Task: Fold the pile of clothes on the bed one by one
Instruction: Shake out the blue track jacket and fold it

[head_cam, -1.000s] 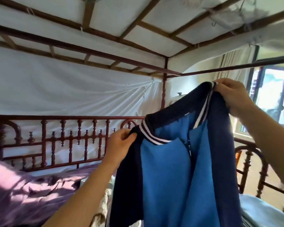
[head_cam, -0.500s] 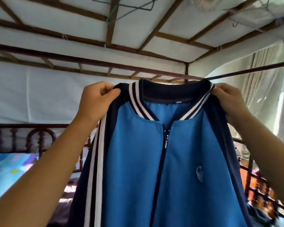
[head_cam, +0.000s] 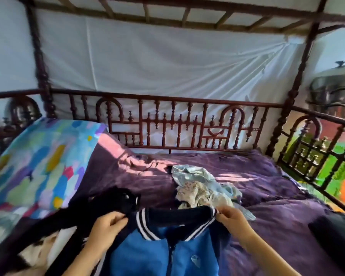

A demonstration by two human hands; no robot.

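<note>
A blue zip jacket [head_cam: 155,253] with dark navy sleeves and a white-striped collar lies front-up on the purple bedspread [head_cam: 267,186], at the near edge. My left hand [head_cam: 108,226] pinches its left shoulder and my right hand [head_cam: 233,220] pinches the right shoulder by the collar. Just beyond the collar sits a crumpled pile of pale blue and patterned clothes [head_cam: 201,186]. A black garment [head_cam: 116,198] lies bunched to the left of the jacket.
A colourful patterned pillow [head_cam: 40,166] rests at the left. A carved dark-red wooden railing [head_cam: 177,126] runs along the far side and right side of the bed. A dark cloth [head_cam: 335,234] lies at the right edge. White fabric hangs behind the rail.
The jacket, held up at face height before, has come down onto the bed. Both hands dropped with it, still gripping the shoulders, and my view tilted down to the bed.
</note>
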